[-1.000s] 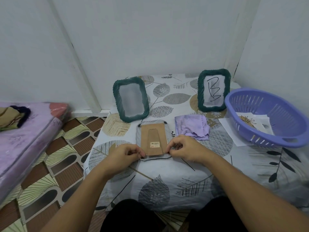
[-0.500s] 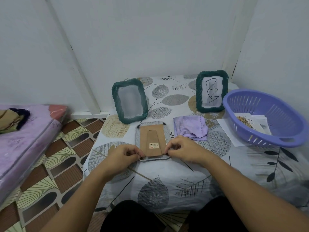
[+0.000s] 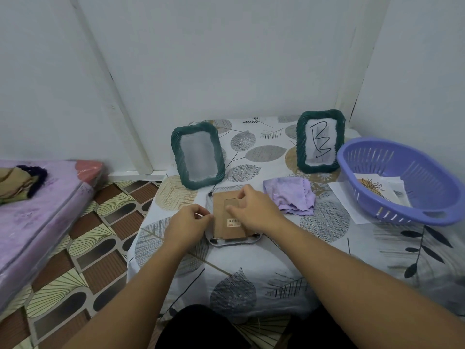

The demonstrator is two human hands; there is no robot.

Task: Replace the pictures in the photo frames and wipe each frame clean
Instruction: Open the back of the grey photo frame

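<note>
Nearest the camera, both forearms reach over the edge of the table (image 3: 251,263), which is covered in a leaf-print cloth. A grey frame (image 3: 234,241) lies face down at the centre of it, its brown cardboard backing (image 3: 221,217) turned up.

The left hand (image 3: 187,222) sits at the frame's left edge with thumb and forefinger pinched together on something small and pale there, probably a retaining tab; what it is cannot be told for certain. The right hand (image 3: 254,210) has changed position: half a second ago it was pinching at the frame's near right corner, level with the left hand; now it lies over the middle and upper part of the backing, fingers curled and loosely together, holding nothing that can be seen. Metal clips show at the near corners of the frame.

Judgement: the near-edge fasteners have been dealt with, and the hands are working up the sides to free the backing. The picture swap for this frame is at an early stage.

Just beyond, to the right, a lilac cloth (image 3: 289,197) lies crumpled and untouched, so wiping is not yet begun. Farther right, a purple basket (image 3: 412,217) holds printed sheets (image 3: 372,187), presumably the replacements. At the back stand two green frames: the left frame (image 3: 197,156) shows a blank grey pane, the right frame (image 3: 320,142) a scribbled sheet.
</note>
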